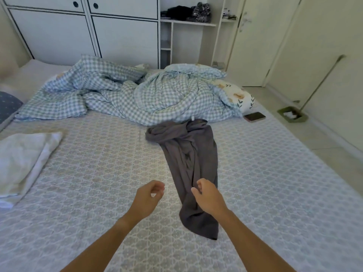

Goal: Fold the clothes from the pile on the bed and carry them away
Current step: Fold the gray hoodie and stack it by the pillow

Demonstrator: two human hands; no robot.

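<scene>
Hands (149, 195) (207, 195) hover, loosely curled, over garment (192, 163).

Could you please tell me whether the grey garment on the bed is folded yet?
Not folded: the grey garment lies stretched out and rumpled, bunched at its far end.

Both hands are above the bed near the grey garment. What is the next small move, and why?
Probably lower both hands and take hold of the near end of the grey garment. It lies bunched in a long strip on the bed, not yet folded. The right hand hovers just over its near part, and the left hand is beside it, fingers loosely curled, holding nothing.
</scene>
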